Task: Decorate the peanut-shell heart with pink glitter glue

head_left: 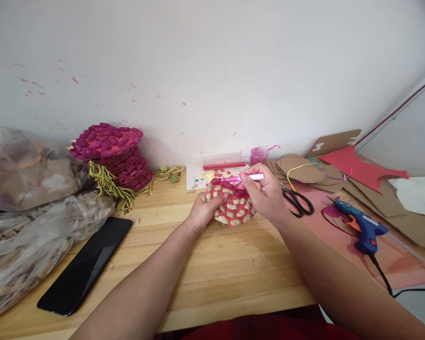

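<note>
A round red disc covered with peanuts [235, 213] is in front of me, tilted up a little above the table. My left hand [206, 208] grips its left edge, thumb on top. Most of the peanuts are plain tan, while those along the far edge are coloured magenta. In my right hand [267, 193] is a white-handled paintbrush [257, 177], its pink-stained end lying over the magenta peanuts. My right fingers hide part of the disc's right side.
Magenta peanut discs [106, 141] with yellow-green tassels are stacked at the left. Plastic bags [38, 255] and a black phone [87, 264] lie nearby. Scissors [297, 200], cardboard circles [299, 168] and a blue glue gun [366, 231] with a cord are on the right; a pink-stained cup [259, 155] stands behind.
</note>
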The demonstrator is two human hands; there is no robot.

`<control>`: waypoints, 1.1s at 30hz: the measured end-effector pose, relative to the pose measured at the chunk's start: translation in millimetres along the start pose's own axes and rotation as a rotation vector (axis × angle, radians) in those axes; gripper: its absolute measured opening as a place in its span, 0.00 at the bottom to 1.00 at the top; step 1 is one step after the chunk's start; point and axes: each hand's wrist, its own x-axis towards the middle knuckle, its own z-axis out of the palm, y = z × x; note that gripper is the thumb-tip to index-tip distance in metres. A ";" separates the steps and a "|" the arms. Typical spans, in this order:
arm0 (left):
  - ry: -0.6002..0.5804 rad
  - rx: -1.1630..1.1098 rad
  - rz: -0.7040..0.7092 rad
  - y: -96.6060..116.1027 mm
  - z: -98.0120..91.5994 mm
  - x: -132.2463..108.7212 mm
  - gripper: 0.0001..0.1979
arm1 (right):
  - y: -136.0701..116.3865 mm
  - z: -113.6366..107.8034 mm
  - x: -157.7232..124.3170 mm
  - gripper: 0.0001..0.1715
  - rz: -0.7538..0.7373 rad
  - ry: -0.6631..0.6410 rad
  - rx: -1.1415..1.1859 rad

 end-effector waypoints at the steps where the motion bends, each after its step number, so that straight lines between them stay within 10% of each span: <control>1: -0.001 0.001 0.000 0.1 0.0 -0.1 0.24 | 0.6 -0.2 0.0 0.10 0.001 0.008 -0.012; 33: -0.030 0.084 0.035 -5.4 -2.4 1.0 0.27 | 6.3 -1.4 -0.3 0.11 0.011 0.039 -0.010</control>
